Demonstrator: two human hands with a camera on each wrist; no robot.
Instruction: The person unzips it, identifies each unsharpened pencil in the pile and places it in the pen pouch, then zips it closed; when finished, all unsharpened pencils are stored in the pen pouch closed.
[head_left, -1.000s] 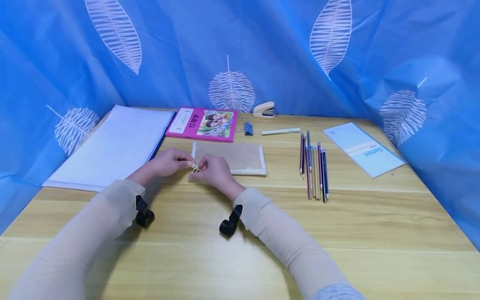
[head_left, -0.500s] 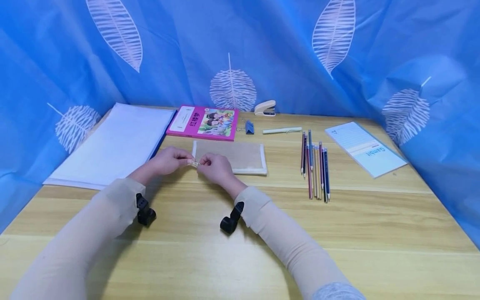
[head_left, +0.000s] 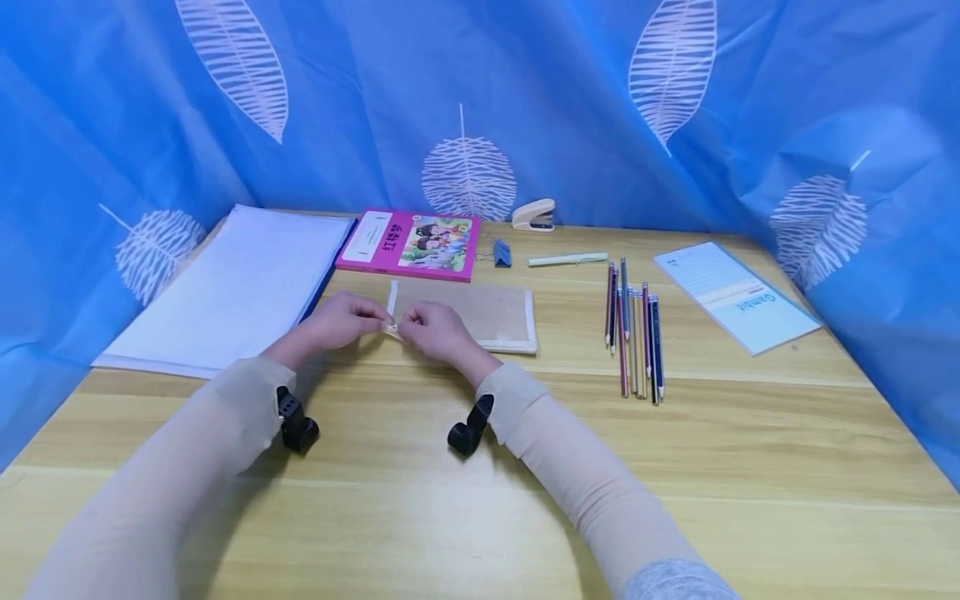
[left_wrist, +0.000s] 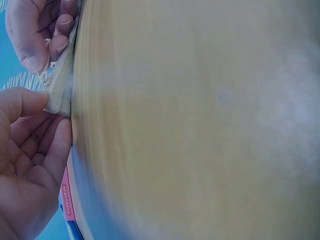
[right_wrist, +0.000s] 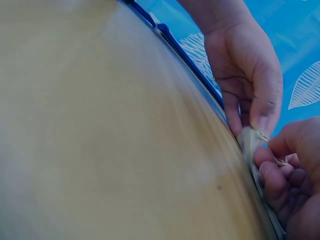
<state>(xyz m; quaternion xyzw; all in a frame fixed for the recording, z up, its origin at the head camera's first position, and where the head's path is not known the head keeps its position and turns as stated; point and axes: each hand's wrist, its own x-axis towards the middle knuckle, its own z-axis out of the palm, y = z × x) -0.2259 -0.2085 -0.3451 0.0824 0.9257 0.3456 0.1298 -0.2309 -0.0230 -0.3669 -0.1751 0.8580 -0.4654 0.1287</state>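
Observation:
A beige zipper pouch (head_left: pixel 480 308) with white edging lies flat in the middle of the table in the head view. My left hand (head_left: pixel 337 321) pinches its near left corner (left_wrist: pixel 60 100) between thumb and fingers, lifting the edge a little. Close beside it, my right hand (head_left: pixel 438 332) holds the zipper pull's thin cord (right_wrist: pixel 281 162) between thumb and curled fingers. In the right wrist view the pull sits at the zipper's end, right by the left thumb. The right hand covers part of the pouch's near edge.
White sheets (head_left: pixel 225 292) lie on the left and a pink book (head_left: pixel 420 246) behind the pouch. Farther right are a blue binder clip (head_left: pixel 502 252), a stapler (head_left: pixel 534 215), a pale green pen (head_left: pixel 567 260), several pencils (head_left: pixel 633 333) and a notepad (head_left: pixel 735 296).
The cord loop that showed between my hands a second ago is now mostly hidden in the right fingers. Both hands stay at the pouch's corner, with the right fingers turned slightly.

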